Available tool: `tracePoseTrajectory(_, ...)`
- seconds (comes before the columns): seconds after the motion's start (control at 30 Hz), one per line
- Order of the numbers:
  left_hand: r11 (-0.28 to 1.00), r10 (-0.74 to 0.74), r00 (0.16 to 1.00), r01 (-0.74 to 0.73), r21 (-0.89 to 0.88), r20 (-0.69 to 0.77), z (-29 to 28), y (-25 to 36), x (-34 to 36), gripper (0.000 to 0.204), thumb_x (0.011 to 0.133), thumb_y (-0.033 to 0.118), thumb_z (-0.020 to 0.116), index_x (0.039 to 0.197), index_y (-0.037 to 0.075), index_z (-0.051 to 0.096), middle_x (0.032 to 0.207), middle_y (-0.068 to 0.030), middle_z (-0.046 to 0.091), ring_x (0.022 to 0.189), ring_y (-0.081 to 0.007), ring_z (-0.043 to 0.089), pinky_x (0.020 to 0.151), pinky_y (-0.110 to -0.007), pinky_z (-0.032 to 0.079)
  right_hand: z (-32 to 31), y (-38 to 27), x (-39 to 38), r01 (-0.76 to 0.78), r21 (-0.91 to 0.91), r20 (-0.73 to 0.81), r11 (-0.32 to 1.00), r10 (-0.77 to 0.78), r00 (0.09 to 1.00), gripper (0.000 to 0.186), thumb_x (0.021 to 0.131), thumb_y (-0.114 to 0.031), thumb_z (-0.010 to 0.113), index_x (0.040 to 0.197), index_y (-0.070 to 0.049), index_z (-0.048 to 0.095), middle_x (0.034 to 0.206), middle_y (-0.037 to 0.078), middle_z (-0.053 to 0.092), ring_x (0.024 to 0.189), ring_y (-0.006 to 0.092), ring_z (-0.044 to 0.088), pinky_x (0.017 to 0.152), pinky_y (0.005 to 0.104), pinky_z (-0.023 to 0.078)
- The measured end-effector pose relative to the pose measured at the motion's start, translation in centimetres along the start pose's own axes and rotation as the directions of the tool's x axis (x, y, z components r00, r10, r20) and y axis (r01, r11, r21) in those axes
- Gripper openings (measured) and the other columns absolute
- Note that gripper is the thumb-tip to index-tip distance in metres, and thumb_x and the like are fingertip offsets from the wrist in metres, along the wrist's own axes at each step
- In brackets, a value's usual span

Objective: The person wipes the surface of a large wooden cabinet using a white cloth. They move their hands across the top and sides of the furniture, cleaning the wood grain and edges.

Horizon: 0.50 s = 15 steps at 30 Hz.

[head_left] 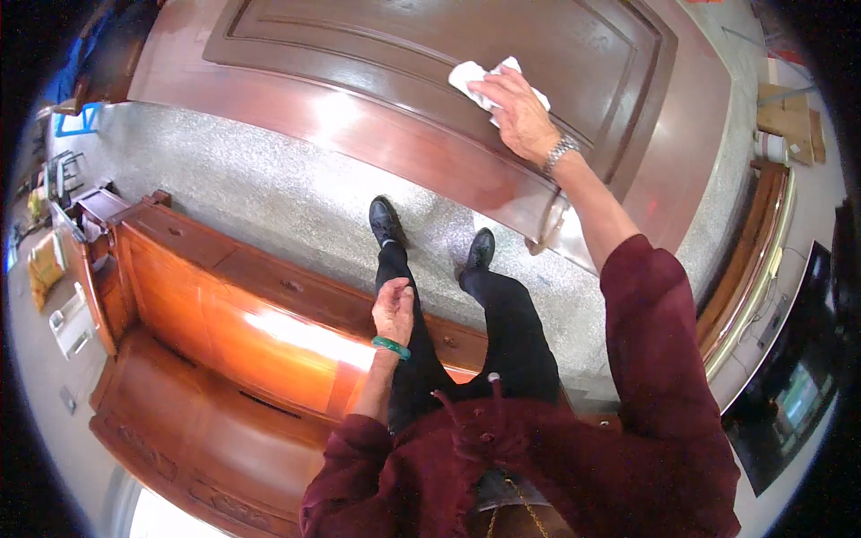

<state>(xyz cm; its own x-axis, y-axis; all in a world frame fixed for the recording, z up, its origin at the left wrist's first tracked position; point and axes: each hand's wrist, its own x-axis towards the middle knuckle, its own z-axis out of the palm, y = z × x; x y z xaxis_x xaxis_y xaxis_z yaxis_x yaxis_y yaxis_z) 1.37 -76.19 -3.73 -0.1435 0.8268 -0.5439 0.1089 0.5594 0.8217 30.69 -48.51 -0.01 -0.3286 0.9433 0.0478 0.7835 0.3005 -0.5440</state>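
My right hand (523, 118) is closed over a crumpled white cloth (466, 76), which touches the brown panelled top of a low wooden table (359, 40). A metal watch circles that wrist. Near my left leg hangs my left hand (392, 311), its fingers loosely curled with nothing seen in them. A green bangle (392, 348) is on the left wrist.
Behind me at the lower left stands a long carved wooden bench (242, 305). A tan curved hoop (545, 224) sticks out at the table's near edge. At the right are a dark screen (780, 368), a wooden ledge (749, 251) and cardboard (785, 117).
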Motion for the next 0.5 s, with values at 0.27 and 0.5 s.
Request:
tracePoseTrajectory(0.27,0.955,0.007,0.986,-0.056,0.290,0.170,-4.8,1.4,2.9,0.017,0.088,0.011,0.060,0.105,0.005,0.059,0.085,-0.0015,0.062,0.076,-0.0091,0.058,0.072,-0.024,0.048,4.9,-5.5,11.3,0.039,0.066,-0.155,0.997,-0.029,0.988,0.043,0.082,-0.014,0.059,0.124,-0.012,0.053,0.123,0.014,0.055,0.124,0.0371,0.040,0.104,0.0440,0.033)
tracePoseTrajectory(0.5,0.954,0.127,0.987,-0.148,0.262,0.095,-14.0,-2.3,6.0,0.012,0.089,0.011,0.059,0.100,0.006,0.060,0.079,0.0029,0.056,0.074,-0.0055,0.051,0.070,-0.022,0.045,1.5,-3.2,2.0,-0.137,-0.205,-0.241,0.969,0.086,0.967,0.030,0.081,-0.015,0.062,0.111,-0.010,0.062,0.110,0.014,0.060,0.107,0.0349,0.052,0.096,0.0425,0.039)
